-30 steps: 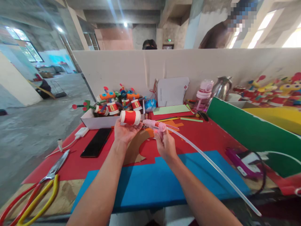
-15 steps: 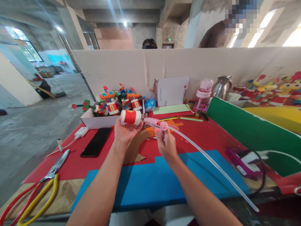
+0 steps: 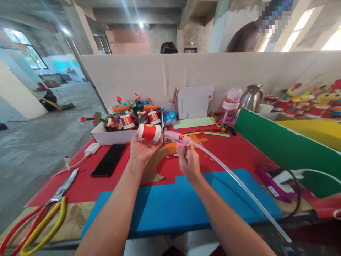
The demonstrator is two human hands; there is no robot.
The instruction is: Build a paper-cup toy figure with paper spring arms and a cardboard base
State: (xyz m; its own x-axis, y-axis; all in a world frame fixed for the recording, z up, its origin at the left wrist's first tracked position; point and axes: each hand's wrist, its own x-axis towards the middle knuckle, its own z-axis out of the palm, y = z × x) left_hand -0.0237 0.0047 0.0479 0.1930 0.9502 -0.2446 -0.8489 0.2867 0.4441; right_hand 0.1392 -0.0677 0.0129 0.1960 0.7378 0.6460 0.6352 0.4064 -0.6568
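My left hand (image 3: 145, 148) holds a red and white paper cup (image 3: 149, 132) on its side, fingers curled beneath it. The cup's right end faces the tip of a pink hot glue gun (image 3: 177, 138). Wrapped round the gun's handle is my right hand (image 3: 189, 160). A long clear glue stick (image 3: 237, 179) runs out of the gun's back and down to the right. The nozzle is at the cup's end; whether it touches, I cannot tell. Under both hands lies a piece of brown cardboard (image 3: 151, 170) with a curved cut edge.
A white box (image 3: 114, 138) of cup figures stands behind my left hand. A black phone (image 3: 108, 160) and large scissors (image 3: 57, 199) lie left. A blue board (image 3: 170, 206) covers the front. At right are a purple power strip (image 3: 275, 183) and a green-sided box (image 3: 287, 156).
The cup has shifted slightly right and tilted a little in my left hand. The glue gun has moved very slightly right with my right hand, its tip still by the cup's end.
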